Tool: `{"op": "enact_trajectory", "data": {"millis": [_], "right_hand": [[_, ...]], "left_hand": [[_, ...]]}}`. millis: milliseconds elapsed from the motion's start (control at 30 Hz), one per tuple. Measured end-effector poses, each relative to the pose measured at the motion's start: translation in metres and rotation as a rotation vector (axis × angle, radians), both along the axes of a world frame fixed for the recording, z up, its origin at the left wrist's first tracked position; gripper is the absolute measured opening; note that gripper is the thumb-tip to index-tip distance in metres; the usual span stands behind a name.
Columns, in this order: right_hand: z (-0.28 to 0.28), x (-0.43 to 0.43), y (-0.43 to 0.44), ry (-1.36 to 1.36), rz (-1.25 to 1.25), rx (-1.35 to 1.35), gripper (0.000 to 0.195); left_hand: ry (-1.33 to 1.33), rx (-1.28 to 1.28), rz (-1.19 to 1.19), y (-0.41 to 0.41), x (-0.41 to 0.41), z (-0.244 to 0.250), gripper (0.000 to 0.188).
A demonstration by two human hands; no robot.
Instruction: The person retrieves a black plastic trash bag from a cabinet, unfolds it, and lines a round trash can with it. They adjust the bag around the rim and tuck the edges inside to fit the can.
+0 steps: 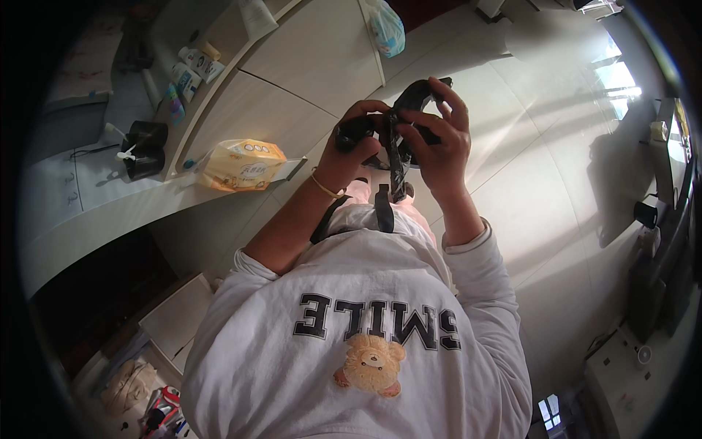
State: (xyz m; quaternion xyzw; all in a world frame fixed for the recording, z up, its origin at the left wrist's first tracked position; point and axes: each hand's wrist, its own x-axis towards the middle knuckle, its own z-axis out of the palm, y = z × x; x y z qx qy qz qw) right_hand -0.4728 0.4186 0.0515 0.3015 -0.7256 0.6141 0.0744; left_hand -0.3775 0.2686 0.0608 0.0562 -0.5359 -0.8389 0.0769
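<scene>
My left hand (pixel 340 156) curls around a rounded black bundle (pixel 354 133), whose exact kind I cannot tell. From between the hands hangs a shiny, creased strip of thin black plastic (pixel 399 175), like part of a bin bag. My right hand (pixel 439 134) pinches the gathered black plastic, with its fingers bent over a curved black part (pixel 412 97) at the top. Both hands are close together, raised in front of my waist. A separate flat black strap (pixel 384 211) lies against my white clothing below them.
On the left, a counter edge (pixel 131 206) carries an orange-yellow soft pack (pixel 241 164), a black holder (pixel 145 151) and several tubes (pixel 186 79). A blue-white plastic bag (pixel 387 30) hangs by the cabinet (pixel 312 49). Pale floor tiles (pixel 526 159) lie to the right.
</scene>
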Motion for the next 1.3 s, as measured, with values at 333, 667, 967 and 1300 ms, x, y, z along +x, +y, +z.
{"op": "enact_trajectory", "data": {"millis": [333, 667, 967, 1300], "right_hand": [[0.000, 0.006, 0.000, 0.094, -0.047, 0.055, 0.022], [0.012, -0.007, 0.016, 0.209, -0.160, 0.040, 0.052], [0.033, -0.029, 0.020, 0.320, 0.357, 0.357, 0.022], [0.030, -0.023, 0.010, 0.415, -0.184, 0.191, 0.023]], "left_hand": [[-0.239, -0.401, 0.275, 0.011, -0.006, 0.011, 0.017], [-0.147, -0.485, 0.214, -0.001, -0.005, 0.015, 0.010], [0.052, -0.822, 0.114, -0.017, -0.005, 0.025, 0.019], [-0.160, -0.562, 0.069, -0.025, 0.005, 0.029, 0.022]]}}
